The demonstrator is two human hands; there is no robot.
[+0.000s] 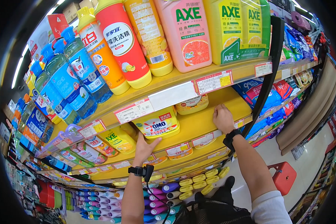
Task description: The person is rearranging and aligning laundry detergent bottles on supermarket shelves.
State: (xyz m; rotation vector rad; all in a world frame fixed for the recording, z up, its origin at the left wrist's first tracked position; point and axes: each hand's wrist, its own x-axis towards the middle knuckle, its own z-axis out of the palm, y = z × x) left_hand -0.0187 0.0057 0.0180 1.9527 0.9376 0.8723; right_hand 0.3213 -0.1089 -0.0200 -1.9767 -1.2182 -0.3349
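A yellow OMO tub (156,125) with a red and white label sits on the yellow middle shelf (198,123). My left hand (143,147) is at its lower left corner, thumb stretched along the bottom front edge and apart from the fingers, which touch its left side. To the right of that tub and farther back stands another yellow-and-white container (192,105), its top hidden by the upper shelf. My right hand (223,117) rests on the shelf board farther right, its fingers bent in and pressed together. Nothing shows in it.
Dish soap bottles, among them a pink AXE bottle (184,35), line the upper shelf. Price tags (171,93) run along its edge. A black upright (267,74) stands right of my right hand. A red basket (285,178) is on the floor.
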